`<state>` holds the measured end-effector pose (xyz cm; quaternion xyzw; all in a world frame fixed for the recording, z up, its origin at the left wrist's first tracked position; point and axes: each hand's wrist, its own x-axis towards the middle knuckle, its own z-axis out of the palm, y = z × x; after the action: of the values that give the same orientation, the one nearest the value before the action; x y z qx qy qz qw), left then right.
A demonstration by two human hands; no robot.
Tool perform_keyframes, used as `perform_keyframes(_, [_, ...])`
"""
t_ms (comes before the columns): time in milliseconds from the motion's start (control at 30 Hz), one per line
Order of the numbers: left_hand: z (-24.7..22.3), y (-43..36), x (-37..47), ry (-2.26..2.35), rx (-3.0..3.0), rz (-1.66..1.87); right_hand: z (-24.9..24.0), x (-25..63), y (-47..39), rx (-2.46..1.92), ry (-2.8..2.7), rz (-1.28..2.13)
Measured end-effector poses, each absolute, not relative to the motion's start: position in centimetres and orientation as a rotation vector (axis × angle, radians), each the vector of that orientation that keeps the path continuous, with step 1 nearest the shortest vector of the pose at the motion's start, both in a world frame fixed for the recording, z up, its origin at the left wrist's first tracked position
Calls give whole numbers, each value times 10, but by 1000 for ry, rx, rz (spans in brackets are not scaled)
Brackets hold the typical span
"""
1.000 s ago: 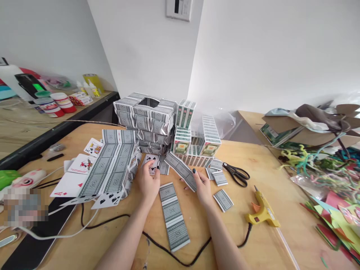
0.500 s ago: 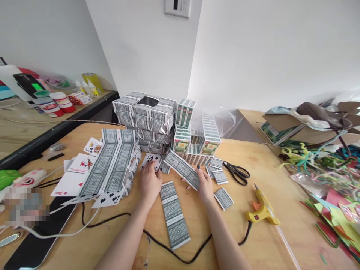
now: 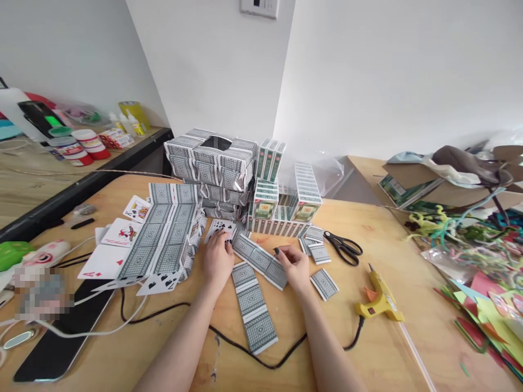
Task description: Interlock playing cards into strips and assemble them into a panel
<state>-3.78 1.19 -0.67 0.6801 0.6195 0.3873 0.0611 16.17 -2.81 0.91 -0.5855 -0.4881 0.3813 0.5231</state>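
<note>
My left hand (image 3: 219, 257) rests its fingers on a face-up playing card (image 3: 220, 226) showing black clubs, with the thumb apart from the fingers. A strip of joined card backs (image 3: 259, 257) lies slanted on the table between my hands. Over its right end is my right hand (image 3: 295, 265), fingers curled and thumb near the index finger; what is between them, if anything, is hidden. Below lies a second card strip (image 3: 254, 310), pointing toward me. Small folded card pieces (image 3: 318, 253) and a single one (image 3: 324, 284) lie right of my right hand.
Behind are a box built of folded cards (image 3: 212, 169) and stacked green card packs (image 3: 306, 209). A folded card panel (image 3: 159, 234) stands left. Scissors (image 3: 343, 247) and a yellow glue gun (image 3: 381, 299) lie right; its black cord (image 3: 281, 363) crosses the front.
The slanted strip, held raised by my right hand before, now lies down on the table. My right hand's fingers have drawn to its upper right edge. My left hand has barely moved.
</note>
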Motion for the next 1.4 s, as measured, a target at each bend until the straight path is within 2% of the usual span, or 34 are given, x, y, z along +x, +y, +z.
perform_keyframes(200, [-6, 12, -37, 1859, 2033, 1185, 11, 159, -32, -1386, -1274, 1200])
perform_keyframes(400, [-4, 11, -34, 1861, 1997, 1223, 16, 153, -33, -1327, -1689, 751])
perform_keyframes(500, [-2, 10, -34, 1860, 1968, 1259, 19, 148, -35, -1213, -1937, 679])
perform_keyframes(633, [1, 8, -33, 1944, 1879, 1269, 20, 145, -36, -1270, -2061, 644])
perform_keyframes(800, [3, 8, -33, 2111, 1724, 1264, 18, 145, -36, -1287, -1895, 635])
perform_keyframes(1133, [8, 5, -35, 2093, 1555, 1629, 6, 148, -31, -1395, -1500, 768])
perform_keyframes(1267, [13, -1, -30, 1926, 1548, 1743, 6, 145, -31, -1392, -1361, 852])
perform_keyframes(1400, [14, -8, -19, 1570, 1742, 1606, 13, 142, -31, -1323, -1228, 1034])
